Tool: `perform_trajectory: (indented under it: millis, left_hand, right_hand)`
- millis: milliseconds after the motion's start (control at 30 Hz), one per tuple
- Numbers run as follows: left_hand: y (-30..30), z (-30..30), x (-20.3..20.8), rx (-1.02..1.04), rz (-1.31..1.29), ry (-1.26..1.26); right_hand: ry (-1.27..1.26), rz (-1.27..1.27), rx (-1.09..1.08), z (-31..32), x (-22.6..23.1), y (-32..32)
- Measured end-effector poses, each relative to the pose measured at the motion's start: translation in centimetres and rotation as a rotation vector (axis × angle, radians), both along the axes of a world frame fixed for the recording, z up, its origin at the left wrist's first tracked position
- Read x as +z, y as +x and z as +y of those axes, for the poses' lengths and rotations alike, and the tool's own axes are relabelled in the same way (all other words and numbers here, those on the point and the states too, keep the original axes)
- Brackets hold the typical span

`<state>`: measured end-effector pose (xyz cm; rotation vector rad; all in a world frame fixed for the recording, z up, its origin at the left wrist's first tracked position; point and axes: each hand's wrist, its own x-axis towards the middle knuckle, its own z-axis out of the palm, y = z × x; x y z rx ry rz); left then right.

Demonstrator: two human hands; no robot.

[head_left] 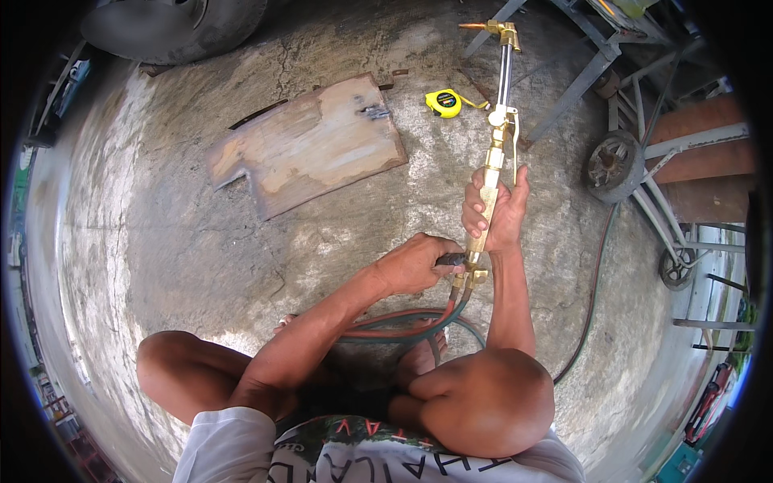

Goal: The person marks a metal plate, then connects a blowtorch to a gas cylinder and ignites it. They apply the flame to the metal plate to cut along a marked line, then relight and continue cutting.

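A brass cutting torch [488, 205] with a silver tube section stands out away from me, its angled copper tip at the far end. Round its ribbed handle my right hand [506, 216] is closed, palm up, with the thumb extended by the long lever. My left hand [415, 264] is closed at the torch's near end, pinching a small black cylindrical piece [450, 259] against the brass fittings; whether it is part of the torch I cannot tell. Red and green hoses [403, 324] run from these fittings and loop over my feet.
A rusty cut steel plate [314, 145] lies ahead on the cracked concrete floor. Beside it is a yellow tape measure [444, 103], its blade partly out. A tyre [173, 32] stands at far left; a wheeled metal frame [644, 161] is at right. One hose [594, 298] crosses the floor.
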<state>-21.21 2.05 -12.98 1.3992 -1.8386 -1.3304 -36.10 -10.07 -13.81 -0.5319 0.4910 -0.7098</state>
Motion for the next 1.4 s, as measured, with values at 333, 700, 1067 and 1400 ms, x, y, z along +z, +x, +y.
perform_trajectory:
  millis: [333,700,1067,1400]
  left_hand:
    - [-1.0,2.2,-1.7,-0.05,-0.058,-0.359]
    - [-0.9,1.4,0.8,-0.095,-0.003,-0.114]
    - [-1.5,2.2,0.3,0.052,-0.007,-0.401]
    - [-5.0,3.2,2.7,-0.2,-0.543,-0.756]
  right_hand:
    - [-0.012,-0.045,-0.008,0.3,-0.2,-1.5]
    - [-0.02,-0.066,-0.058,1.1,0.7,-1.7]
    - [-0.088,-0.045,-0.062,0.4,1.1,-2.3]
    - [0.027,-0.057,-0.079,0.9,0.0,-1.8]
